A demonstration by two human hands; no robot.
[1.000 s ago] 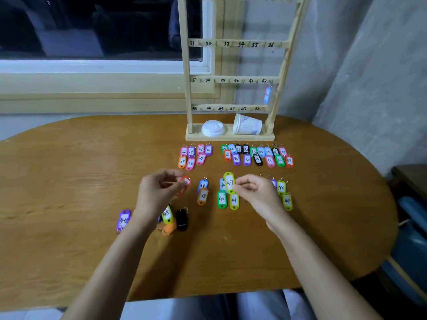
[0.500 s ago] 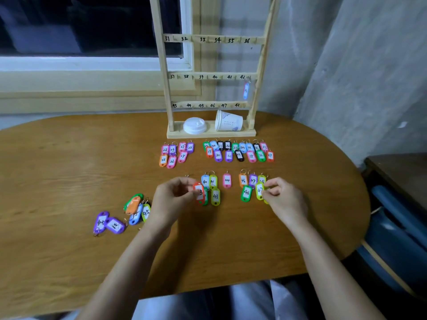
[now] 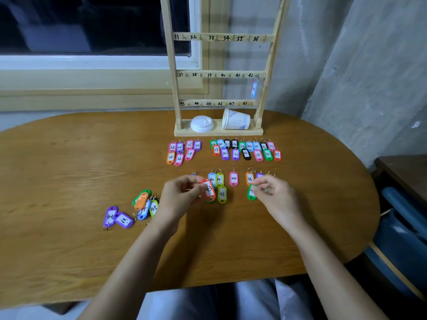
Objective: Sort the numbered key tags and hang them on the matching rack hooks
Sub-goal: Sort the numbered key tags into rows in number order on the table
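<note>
Key tag 43 [image 3: 209,190], red, is pinched at its ring end by the left hand [image 3: 182,195], thumb and fingers curled on it. The tag hangs tilted over the near row of tags, just beside yellow-green tag 41 [image 3: 222,194]. Can't tell if it touches the table.

Right hand [image 3: 275,197] has fingers curled over the right end of the same row, fingertips on the top of a green tag [image 3: 251,193]. Unclear whether it actually grips it.

Between the hands in the near row are a light-blue tag [image 3: 211,179], pink tag 44 [image 3: 233,178] and orange tag 46 [image 3: 250,179], all flat on the wooden table [image 3: 69,162].

Farther back are two sorted groups in double rows: tags 25–28 [image 3: 183,150] on the left and tags 29–37 [image 3: 245,150] on the right. A loose pile [image 3: 144,203] lies left of the left hand, with two purple tags [image 3: 117,217] just beside it.

Wooden rack [image 3: 172,88] stands at the table's far edge, with rungs numbered 31–48 in view. One hung blue tag [image 3: 254,88] is on hook 42. On the rack base, a paper cup [image 3: 236,122] lies on its side with a white lid [image 3: 201,124] next to it.
</note>
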